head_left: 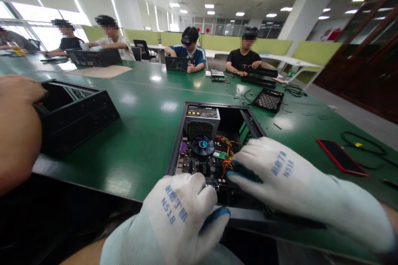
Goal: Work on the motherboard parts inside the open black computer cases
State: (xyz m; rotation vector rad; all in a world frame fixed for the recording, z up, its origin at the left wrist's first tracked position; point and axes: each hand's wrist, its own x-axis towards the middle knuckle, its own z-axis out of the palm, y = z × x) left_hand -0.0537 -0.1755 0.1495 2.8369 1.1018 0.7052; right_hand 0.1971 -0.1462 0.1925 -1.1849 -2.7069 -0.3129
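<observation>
An open black computer case [175,155] lies on the table before me. Inside sit a silver power supply [202,122], a black fan [202,145] and a bundle of coloured wires [229,153]. My left hand [186,211], in a white glove with blue on the thumb, bends its fingers over the near side of the case; its fingertips are hidden. My right hand [264,169], gloved alike, reaches in from the right. Its thumb and fingers close toward each other beside the wires, and what they hold, if anything, cannot be made out.
Another black case [77,118] stands at left, beside a co-worker's bare arm [18,124]. A red-edged phone-like slab [342,157] and a black cable [367,143] lie at right. A black metal part [268,100] rests farther back. Several people work across the green table [143,132].
</observation>
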